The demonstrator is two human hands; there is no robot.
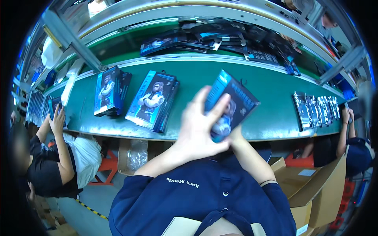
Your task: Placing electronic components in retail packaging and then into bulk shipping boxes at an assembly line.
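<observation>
A dark blue and black flat retail box [235,103] with a printed figure on its front is tilted above the green table, between my two hands. My left hand [201,124], slightly blurred, lies across the box's left side with its fingers over the front. From below, my right hand [236,135] grips the lower part of the box; most of its fingers are hidden behind it. To the left, a stack of similar boxes [151,98] rests on the table, with another stack of boxes [106,90] beside it.
A heap of dark boxes [220,37] lies on the green strip beyond the metal rail. Silvery packets [315,110] stand in a row at the right. Co-workers sit on both sides; the left person's hand [59,117] holds something dark. An opened carton [311,185] stands at lower right.
</observation>
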